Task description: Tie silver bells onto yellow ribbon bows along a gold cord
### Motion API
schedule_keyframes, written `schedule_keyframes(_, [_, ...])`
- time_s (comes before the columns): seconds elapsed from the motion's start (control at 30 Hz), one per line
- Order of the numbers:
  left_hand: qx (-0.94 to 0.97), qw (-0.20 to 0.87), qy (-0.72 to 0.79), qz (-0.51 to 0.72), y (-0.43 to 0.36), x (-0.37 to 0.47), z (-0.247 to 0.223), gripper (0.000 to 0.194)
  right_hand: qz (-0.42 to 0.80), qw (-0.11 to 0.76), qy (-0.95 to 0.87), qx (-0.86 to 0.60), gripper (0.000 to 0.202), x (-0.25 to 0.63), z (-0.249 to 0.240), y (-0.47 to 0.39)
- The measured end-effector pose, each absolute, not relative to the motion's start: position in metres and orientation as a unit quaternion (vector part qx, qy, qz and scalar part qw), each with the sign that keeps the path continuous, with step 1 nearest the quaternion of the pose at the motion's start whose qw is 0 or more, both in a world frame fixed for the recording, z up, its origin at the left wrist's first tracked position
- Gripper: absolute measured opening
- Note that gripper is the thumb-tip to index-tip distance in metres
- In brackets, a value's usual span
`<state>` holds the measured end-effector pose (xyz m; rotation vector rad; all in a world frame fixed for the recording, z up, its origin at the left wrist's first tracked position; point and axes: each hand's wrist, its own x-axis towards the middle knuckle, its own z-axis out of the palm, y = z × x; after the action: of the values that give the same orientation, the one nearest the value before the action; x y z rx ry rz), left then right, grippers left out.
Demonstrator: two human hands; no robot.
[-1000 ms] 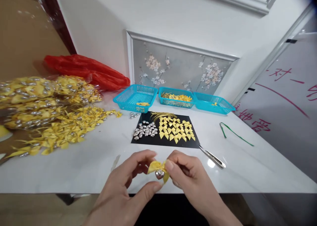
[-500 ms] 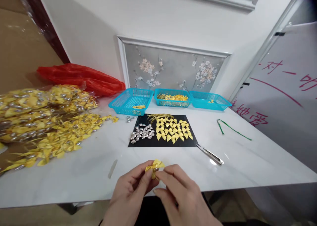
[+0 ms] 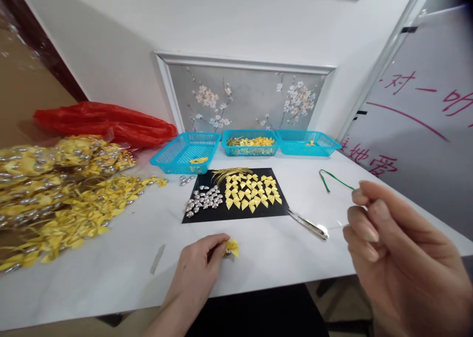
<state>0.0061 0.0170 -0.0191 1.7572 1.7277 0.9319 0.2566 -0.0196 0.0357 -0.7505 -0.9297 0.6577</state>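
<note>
Near the table's front edge my left hand [image 3: 201, 263] pinches a small yellow ribbon bow [image 3: 232, 247] with a shiny silver bead showing at it. My right hand [image 3: 388, 243] is raised off to the right, away from the bow, its fingers curled and pressed together; whatever they grip, if anything, is too small to make out. Behind the bow, a black mat [image 3: 236, 218] carries rows of yellow bows [image 3: 252, 191], a cluster of silver beads [image 3: 205, 200] and a bunch of thin gold strands [image 3: 231, 173]. Tweezers [image 3: 308, 225] lie at the mat's right corner.
Blue baskets stand along the wall: left [image 3: 177, 154], middle [image 3: 249, 152] and right [image 3: 306, 147]. Finished-looking bead-and-ribbon strands [image 3: 81, 211] and bagged ones pile up at left, before a red bag [image 3: 99, 122]. A green tie [image 3: 334, 174] lies partly behind my right hand.
My right hand has left the bow and swung up and out to the right. My left hand keeps the bow, now a little lower near the tabletop. The view has shifted slightly.
</note>
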Motion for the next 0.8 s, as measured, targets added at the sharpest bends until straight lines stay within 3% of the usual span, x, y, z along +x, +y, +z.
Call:
schedule_keyframes(0.27, [0.685,0.186,0.631,0.313,0.020,0.002,-0.017,0.022,0.274,0.759,-0.465,-0.363,0.023,0.242,0.022,-0.012])
schedule_keyframes(0.43, [0.698,0.105,0.634,0.318,0.030,-0.005,-0.002,0.021,0.352,0.730,-0.458,-0.365,0.019,0.240,0.003,-0.003])
schedule_keyframes(0.6, [0.675,0.005,0.665,0.318,0.082,-0.002,0.031,0.020,0.461,0.696,-0.413,-0.363,0.021,0.230,-0.013,0.006])
schedule_keyframes(0.8, [0.683,0.014,0.701,0.204,0.170,-0.005,0.042,0.032,0.505,0.657,-0.422,-0.369,0.025,0.221,-0.027,0.006])
